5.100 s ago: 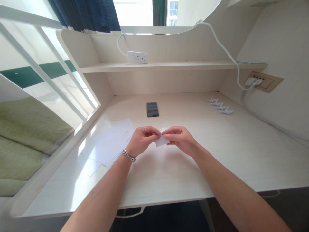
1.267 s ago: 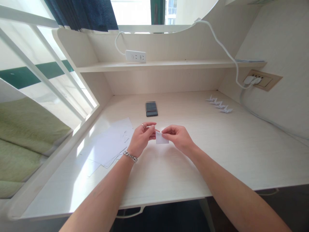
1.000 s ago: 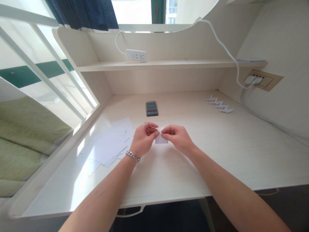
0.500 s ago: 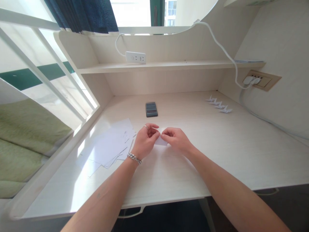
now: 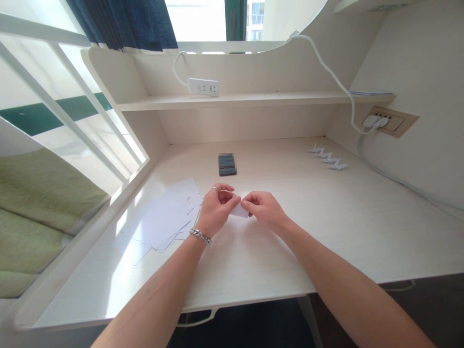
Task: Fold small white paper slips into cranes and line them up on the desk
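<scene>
A small folded piece of white paper (image 5: 239, 211) is held between both hands just above the pale wooden desk (image 5: 326, 227). My left hand (image 5: 216, 209), with a ring and a metal bracelet, pinches its left edge with fingers closed. My right hand (image 5: 263, 210) pinches the right edge, fingers curled over it. Most of the paper is hidden by the fingers.
Several loose white sheets (image 5: 165, 217) lie left of my hands. A dark phone (image 5: 227, 164) lies farther back. Small folded paper cranes (image 5: 328, 157) sit in a row at the back right. A power strip (image 5: 203, 87) rests on the shelf; a cable runs to a wall socket (image 5: 387, 121).
My hands have drawn closer together and sunk slightly toward the desk. More of the paper is now covered by the fingers, so it shows smaller than before.
</scene>
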`<state>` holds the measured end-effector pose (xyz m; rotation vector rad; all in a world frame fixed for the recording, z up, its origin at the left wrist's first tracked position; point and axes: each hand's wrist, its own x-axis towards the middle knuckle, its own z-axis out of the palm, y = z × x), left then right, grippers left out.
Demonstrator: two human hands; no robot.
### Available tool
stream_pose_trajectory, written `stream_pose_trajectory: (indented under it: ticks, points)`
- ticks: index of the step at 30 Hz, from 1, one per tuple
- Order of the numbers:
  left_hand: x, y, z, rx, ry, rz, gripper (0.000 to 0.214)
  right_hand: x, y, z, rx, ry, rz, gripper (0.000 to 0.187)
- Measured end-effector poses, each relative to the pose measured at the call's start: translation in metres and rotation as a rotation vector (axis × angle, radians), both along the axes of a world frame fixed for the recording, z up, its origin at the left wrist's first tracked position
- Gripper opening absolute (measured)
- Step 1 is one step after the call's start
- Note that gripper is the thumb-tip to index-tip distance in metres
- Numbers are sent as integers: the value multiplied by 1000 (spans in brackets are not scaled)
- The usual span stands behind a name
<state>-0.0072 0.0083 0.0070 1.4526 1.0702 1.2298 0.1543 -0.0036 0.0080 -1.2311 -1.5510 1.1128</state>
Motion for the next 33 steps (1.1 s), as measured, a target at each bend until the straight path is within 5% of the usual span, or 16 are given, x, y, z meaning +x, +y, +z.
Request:
stream_pose_trajectory:
  ticks: [17,33]
  points:
    - [-2,4,3,-23,-111,98,36,-1,1,1,-49,77,26,16]
    - [-1,1,4,-56,-130,90,38,0,-2,-1,104,-25,-8,14]
